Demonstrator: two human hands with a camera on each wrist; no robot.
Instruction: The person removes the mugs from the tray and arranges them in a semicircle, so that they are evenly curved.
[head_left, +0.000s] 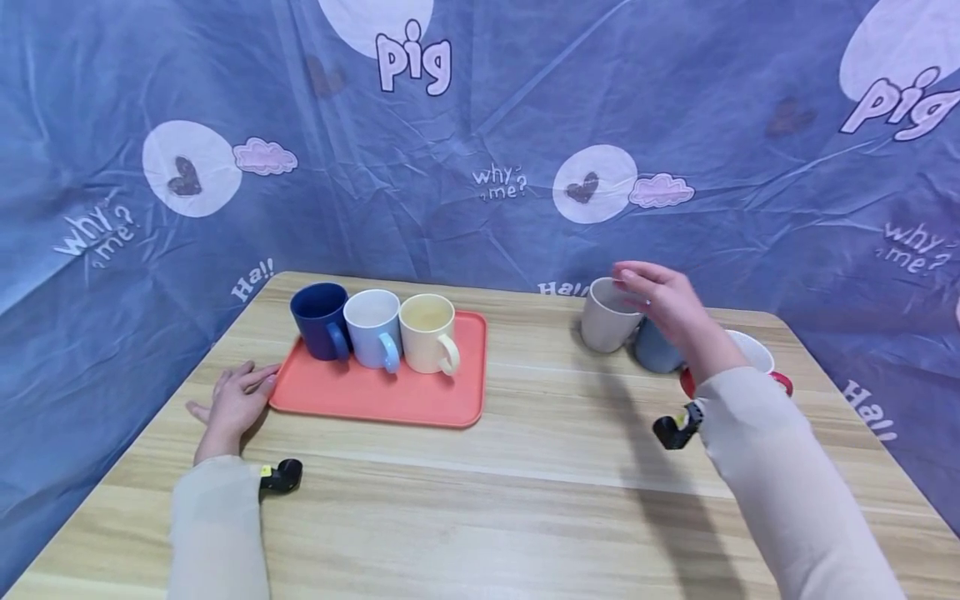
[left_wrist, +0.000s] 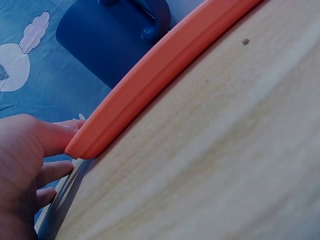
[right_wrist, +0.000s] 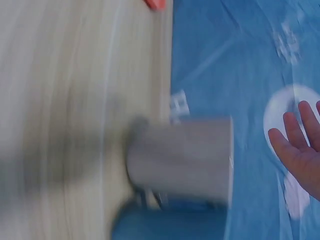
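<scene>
My left hand (head_left: pixel 238 402) rests at the left edge of a coral-red tray (head_left: pixel 360 400), its fingers touching the rim. On that tray a navy mug (head_left: pixel 315 321), a light blue mug (head_left: pixel 369 337) and a cream mug (head_left: pixel 423 342) stand upright in a row along the back. In the left wrist view the thumb side of the hand meets the tray's corner. My right hand (head_left: pixel 663 300) is raised over a light grey mug (head_left: pixel 602 321), fingers extended and holding nothing. The right wrist view shows the hand apart from this mug (right_wrist: pixel 180 157). Beside it stands a blue-grey mug (head_left: pixel 656 346), partly hidden by the hand.
Further right, behind the right forearm, are a white-rimmed vessel (head_left: pixel 752 352) and a red item (head_left: pixel 782 382), both mostly hidden. A patterned blue cloth (head_left: pixel 517 225) hangs behind the wooden table (head_left: pixel 480 500). Each wrist wears a small black camera (head_left: pixel 282 476).
</scene>
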